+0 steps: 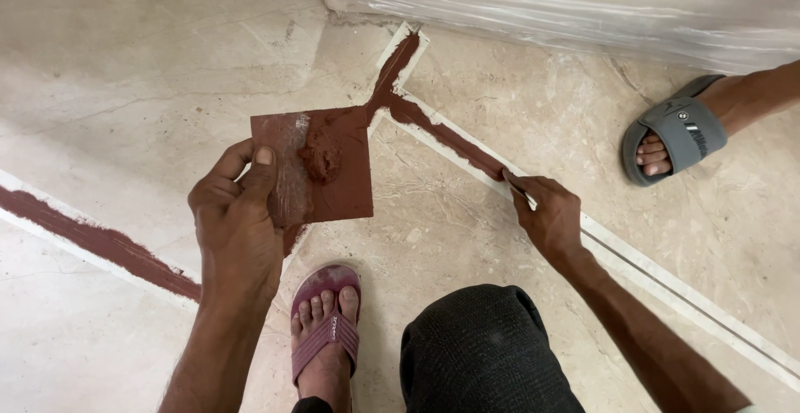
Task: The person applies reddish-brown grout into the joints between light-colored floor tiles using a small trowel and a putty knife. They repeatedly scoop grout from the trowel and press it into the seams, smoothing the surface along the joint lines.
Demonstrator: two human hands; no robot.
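1. Fingers of the left hand (237,213) are gripping a square brown board (321,167), its grip pinching the board's left edge with the thumb lying on top and the other fingers underneath.
2. The board is being held flat above the floor (125,80), and it is carrying a lump of reddish-brown paste (321,159) near its middle, with thin smears around it.
3. The right hand (550,213) is reaching down to the floor joint (450,138), its grip pressed together on a thin pale tool (523,194) whose tip is touching the end of the brown filled stretch.
4. The joint is running diagonally between pale tape strips; the part toward the upper left is lying filled with paste, while the part toward the lower right is showing bare.
5. Another filled joint (92,238) is crossing the floor at the left.
6. The person's own foot in a maroon sandal (325,321) is resting below the board, beside a dark-clothed knee (483,346).
7. Another person's foot in a grey slide sandal (675,134) is standing at the right, well apart from the hands.
8. Clear plastic sheeting (567,5) is covering something along the top.
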